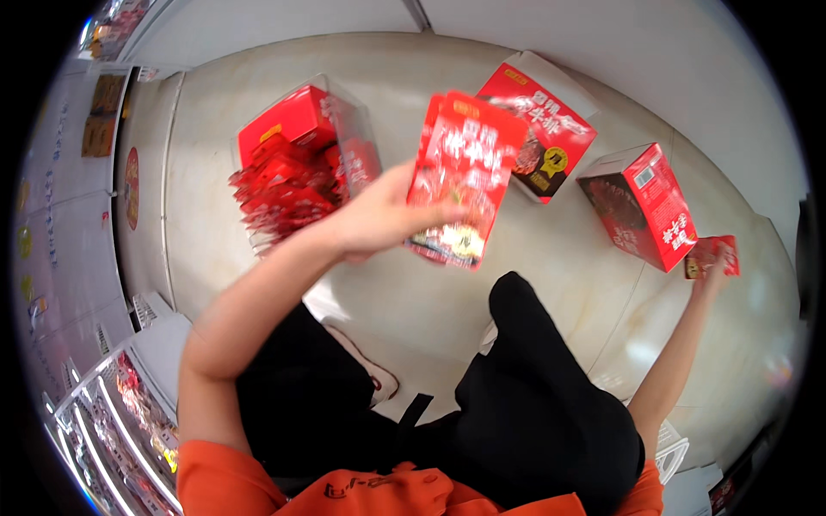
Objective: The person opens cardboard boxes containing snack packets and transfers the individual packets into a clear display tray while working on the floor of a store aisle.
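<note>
My left hand (379,211) is closed round a small stack of red snack packets (469,159), held up over the middle of the floor with the thumb across their front. Far to the right, my right hand (711,277) grips another red packet (728,251), just beside the open-looking end of a red carton (645,202) lying tilted on the floor. A second red carton (551,129) with a picture of food stands behind the held stack, which partly covers it. To the left, a clear plastic bin (354,116) contains many red packets (280,189) and a red box (288,120).
Pale tiled floor (206,103) lies around my black-trousered legs (551,404). Lit shelves of packaged goods (120,413) stand at the lower left. White panels (301,21) run along the back. A white basket-like thing (671,451) is near my right side.
</note>
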`<state>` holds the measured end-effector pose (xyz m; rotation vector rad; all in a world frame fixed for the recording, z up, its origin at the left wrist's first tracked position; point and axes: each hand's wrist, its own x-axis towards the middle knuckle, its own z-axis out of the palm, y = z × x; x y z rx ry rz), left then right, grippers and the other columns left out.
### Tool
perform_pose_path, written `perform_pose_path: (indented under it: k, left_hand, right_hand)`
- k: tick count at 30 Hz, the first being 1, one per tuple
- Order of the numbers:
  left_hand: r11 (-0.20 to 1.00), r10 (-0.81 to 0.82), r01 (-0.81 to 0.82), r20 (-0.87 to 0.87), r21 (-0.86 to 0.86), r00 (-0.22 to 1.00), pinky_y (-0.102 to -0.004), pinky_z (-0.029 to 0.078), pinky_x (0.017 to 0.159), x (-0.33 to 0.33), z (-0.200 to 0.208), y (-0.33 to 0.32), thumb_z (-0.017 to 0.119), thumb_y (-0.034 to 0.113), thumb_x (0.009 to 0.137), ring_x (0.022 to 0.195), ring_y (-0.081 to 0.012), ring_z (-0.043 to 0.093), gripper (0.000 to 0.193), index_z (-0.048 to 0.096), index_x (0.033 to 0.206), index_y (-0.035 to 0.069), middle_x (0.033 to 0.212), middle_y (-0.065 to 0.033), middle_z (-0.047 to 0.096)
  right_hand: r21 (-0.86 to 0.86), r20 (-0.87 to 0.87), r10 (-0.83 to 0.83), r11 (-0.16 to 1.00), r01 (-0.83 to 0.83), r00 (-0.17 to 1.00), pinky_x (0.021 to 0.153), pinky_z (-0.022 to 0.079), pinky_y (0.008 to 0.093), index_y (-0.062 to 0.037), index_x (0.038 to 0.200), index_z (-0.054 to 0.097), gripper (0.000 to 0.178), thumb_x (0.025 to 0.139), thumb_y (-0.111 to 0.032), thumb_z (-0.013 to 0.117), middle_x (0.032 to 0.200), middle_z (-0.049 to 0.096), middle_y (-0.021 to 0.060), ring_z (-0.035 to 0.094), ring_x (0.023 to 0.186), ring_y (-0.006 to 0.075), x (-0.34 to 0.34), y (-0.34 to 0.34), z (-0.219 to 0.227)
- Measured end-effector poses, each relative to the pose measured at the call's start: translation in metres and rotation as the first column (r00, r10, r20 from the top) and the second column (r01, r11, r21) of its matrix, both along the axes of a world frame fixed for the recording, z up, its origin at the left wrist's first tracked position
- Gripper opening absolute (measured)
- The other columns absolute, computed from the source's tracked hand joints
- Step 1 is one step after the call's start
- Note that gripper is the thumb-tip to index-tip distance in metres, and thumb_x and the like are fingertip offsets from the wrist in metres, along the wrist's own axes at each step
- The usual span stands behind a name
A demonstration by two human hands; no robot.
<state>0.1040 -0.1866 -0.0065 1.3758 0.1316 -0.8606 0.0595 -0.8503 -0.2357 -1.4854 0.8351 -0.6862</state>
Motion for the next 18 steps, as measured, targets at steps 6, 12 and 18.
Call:
perform_pose_path:
  k: [6, 12, 18]
  left_hand:
    - [0.987, -0.146, 0.118, 0.284, 0.111, 0.948, -0.0267, 0.052, 0.087, 0.042, 0.072, 0.008, 0.054, 0.027, 0.1, 0.099, -0.0083, 0.063, 0.035, 0.054, 0.123, 0.001, 0.111, -0.0042, 0.065]
    - [0.937, -0.34, 0.288, 0.341, 0.195, 0.876, -0.035, 0.046, 0.1, 0.007, 0.114, 0.028, 0.049, 0.027, 0.102, 0.116, -0.0164, 0.056, 0.043, 0.04, 0.137, 0.005, 0.128, -0.0109, 0.056]
    - [0.977, -0.214, 0.172, 0.492, 0.129, 0.844, -0.0353, 0.042, 0.105, -0.027, 0.102, 0.114, 0.039, 0.015, 0.102, 0.124, -0.0211, 0.051, 0.045, 0.028, 0.143, 0.002, 0.134, -0.0135, 0.051]
  right_hand:
    - [0.496, 0.494, 0.51, 0.5, -0.71, 0.704, 0.104, 0.045, 0.042, -0.0045, 0.136, 0.046, 0.042, 0.102, -0.03, 0.047, 0.138, 0.049, 0.0153, 0.05, 0.125, 0.0281, 0.003, 0.168, 0.237]
    - [0.498, 0.495, 0.825, -0.01, -0.867, 0.274, 0.11, 0.036, 0.0415, -0.0062, 0.137, 0.043, 0.042, 0.102, -0.029, 0.049, 0.137, 0.052, 0.013, 0.048, 0.128, 0.0201, 0.051, 0.442, 0.316]
    - [0.201, 0.143, 0.989, -0.004, -0.98, 0.025, 0.099, 0.047, 0.0325, -0.0024, 0.135, 0.043, 0.047, 0.095, -0.018, 0.062, 0.124, 0.059, 0.0086, 0.057, 0.115, 0.0137, 0.074, 0.567, 0.327]
